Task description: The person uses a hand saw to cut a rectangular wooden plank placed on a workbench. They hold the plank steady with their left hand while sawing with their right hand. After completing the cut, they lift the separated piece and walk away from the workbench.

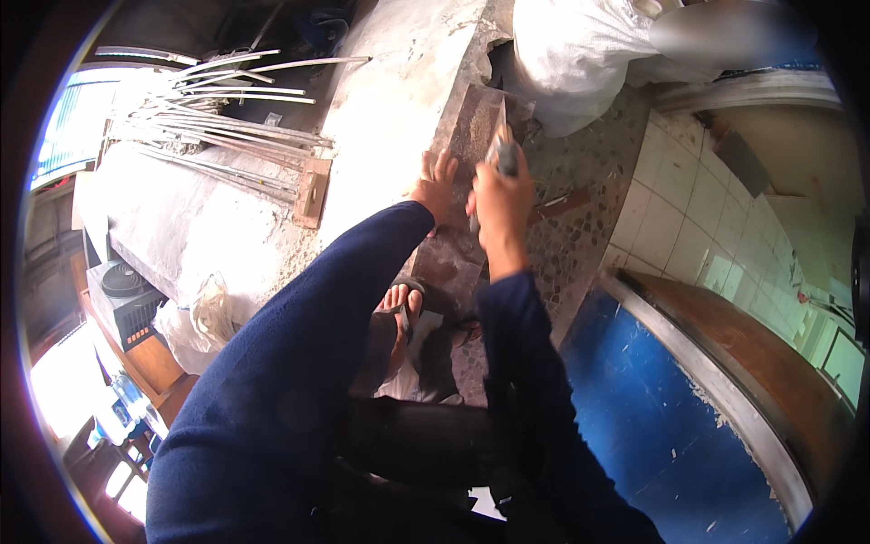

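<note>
At the pale ledge point(385, 109), the left hand point(435, 189) has spread fingers; the right hand point(503, 201) grips a tool point(507, 160), best steered clear.

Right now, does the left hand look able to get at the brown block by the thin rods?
Probably yes: the left hand looks open and seems to grip nothing, and no obstacle shows between it and the brown block across the pale slab.

Navy left sleeve point(281, 363), long, soft-looking fabric; right sleeve point(518, 354) matching. Black lap garment point(408, 435). Dark open-toed sandal point(391, 311).
</note>
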The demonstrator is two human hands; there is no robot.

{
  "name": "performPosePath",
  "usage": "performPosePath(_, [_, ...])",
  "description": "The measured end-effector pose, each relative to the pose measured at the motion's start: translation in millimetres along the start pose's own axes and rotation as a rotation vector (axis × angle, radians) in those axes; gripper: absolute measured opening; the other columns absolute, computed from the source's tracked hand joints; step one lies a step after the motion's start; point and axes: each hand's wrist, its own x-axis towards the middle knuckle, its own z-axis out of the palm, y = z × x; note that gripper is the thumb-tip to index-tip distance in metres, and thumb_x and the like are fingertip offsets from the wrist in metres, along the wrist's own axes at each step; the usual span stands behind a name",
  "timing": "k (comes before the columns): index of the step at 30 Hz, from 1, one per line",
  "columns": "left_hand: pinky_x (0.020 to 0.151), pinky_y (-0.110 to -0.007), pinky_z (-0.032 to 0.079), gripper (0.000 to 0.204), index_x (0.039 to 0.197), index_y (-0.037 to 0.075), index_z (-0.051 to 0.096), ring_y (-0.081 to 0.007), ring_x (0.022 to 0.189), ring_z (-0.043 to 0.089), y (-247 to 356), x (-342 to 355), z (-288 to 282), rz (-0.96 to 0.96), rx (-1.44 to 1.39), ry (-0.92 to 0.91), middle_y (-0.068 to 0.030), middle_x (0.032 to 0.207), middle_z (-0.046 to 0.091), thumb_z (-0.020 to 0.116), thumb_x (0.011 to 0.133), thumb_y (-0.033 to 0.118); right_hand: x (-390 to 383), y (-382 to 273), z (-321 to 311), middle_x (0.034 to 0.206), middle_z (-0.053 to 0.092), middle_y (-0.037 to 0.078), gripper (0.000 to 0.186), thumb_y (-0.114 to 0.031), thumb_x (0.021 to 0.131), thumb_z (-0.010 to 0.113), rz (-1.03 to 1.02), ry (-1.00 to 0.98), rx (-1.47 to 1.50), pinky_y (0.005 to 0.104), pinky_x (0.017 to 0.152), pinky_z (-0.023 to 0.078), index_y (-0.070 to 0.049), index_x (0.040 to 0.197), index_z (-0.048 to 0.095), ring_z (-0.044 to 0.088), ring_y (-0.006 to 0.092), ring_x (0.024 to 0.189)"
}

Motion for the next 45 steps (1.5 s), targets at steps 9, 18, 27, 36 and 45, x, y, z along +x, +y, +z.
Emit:
performPosePath(9, [0.110, -0.050, 0.051, 0.165, 0.162, -0.008, -0.003, -0.0619, 0.152, 0.004, -13, -10, 5, -0.075, 0.005, -0.039, -0.0337, 0.168, -0.013, 0.103, 0.046, 0.043, -100, 35, -24, 0.118, 0.059, 0.022, 0.056, -0.004, 0.094, 0.056, -0.072, -0.002, -0.016, 0.0366, 0.084, 0.047, 0.005, 0.148, 0.044, 0.058, 0.0271, 0.100])
performPosePath(18, [0.110, -0.053, 0.046, 0.161, 0.162, -0.007, 0.001, -0.0582, 0.154, 0.003, -22, -8, 2, -0.034, -0.045, 0.006, -0.0310, 0.169, -0.009, 0.103, 0.046, 0.041, -121, 69, -48, 0.097, 0.057, 0.011, 0.060, -0.003, 0.094, 0.053, -0.554, 0.042, -0.363, 0.0304, 0.066, 0.047, 0.004, 0.152, 0.040, 0.056, 0.0165, 0.073])
performPosePath(27, [0.121, -0.075, 0.012, 0.132, 0.156, -0.004, 0.039, -0.0498, 0.157, -0.005, 5, -7, -3, 0.037, 0.065, 0.019, -0.0200, 0.173, 0.011, 0.096, 0.053, 0.055, -6, 58, -12, 0.073, 0.058, 0.003, 0.056, -0.008, 0.099, 0.056, -0.277, 0.018, -0.283, 0.0274, 0.043, 0.040, -0.005, 0.154, 0.044, 0.052, 0.0076, 0.050])
performPosePath(36, [0.111, -0.051, 0.049, 0.166, 0.162, -0.005, -0.004, -0.0589, 0.153, 0.007, -3, 1, -5, -0.063, -0.035, -0.028, -0.0295, 0.170, -0.009, 0.103, 0.044, 0.043, -46, 35, -27, 0.116, 0.064, 0.027, 0.054, -0.010, 0.091, 0.054, -0.115, -0.065, -0.205, 0.0396, 0.079, 0.056, 0.005, 0.142, 0.046, 0.069, 0.0286, 0.090])
performPosePath(45, [0.097, -0.052, 0.059, 0.170, 0.163, -0.003, -0.008, -0.0568, 0.154, 0.005, -5, -4, 13, -0.059, -0.051, -0.034, -0.0287, 0.170, -0.014, 0.104, 0.043, 0.039, -145, 19, -44, 0.124, 0.062, 0.025, 0.061, -0.004, 0.091, 0.060, -0.096, -0.002, -0.119, 0.0376, 0.094, 0.048, 0.008, 0.149, 0.045, 0.062, 0.0306, 0.112])
